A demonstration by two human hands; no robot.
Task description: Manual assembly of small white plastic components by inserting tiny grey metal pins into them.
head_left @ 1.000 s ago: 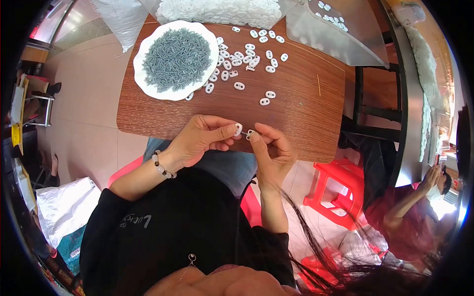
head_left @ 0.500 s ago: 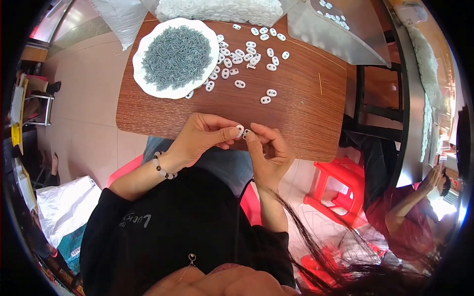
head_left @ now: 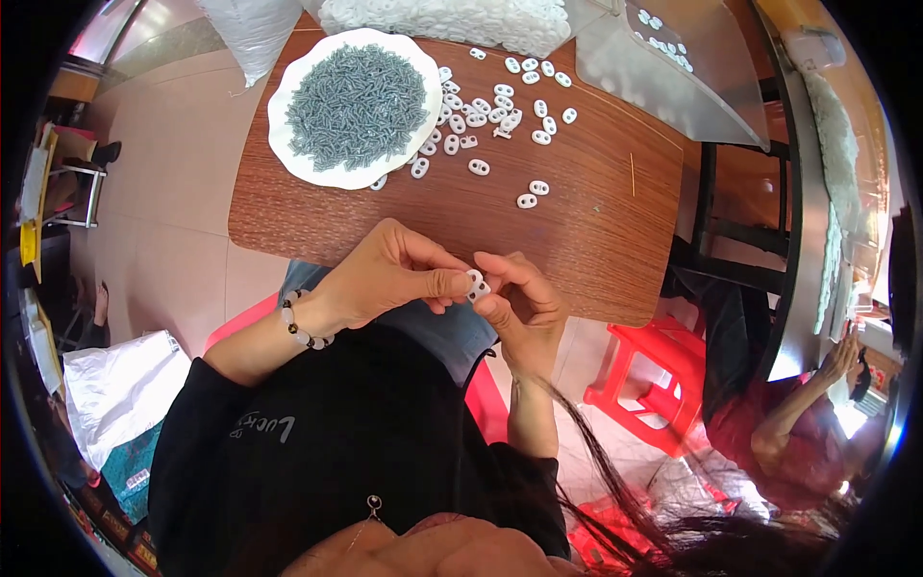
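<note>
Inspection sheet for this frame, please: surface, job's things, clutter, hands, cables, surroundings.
Surface: brown wood-grain table, near edge above the lap.
Job's things: small white clip pinched between both hands; white plate heaped with grey screws; loose white clips scattered beside the plate, a heap of them at the far edge.
Clutter: clear plastic sheet with a few clips at the far right corner.
Hands: left hand and right hand meet at the clip; beaded bracelet on the left wrist.
Cables: nothing seen.
Surroundings: red stool, white bag on the floor, another person at the right.
</note>
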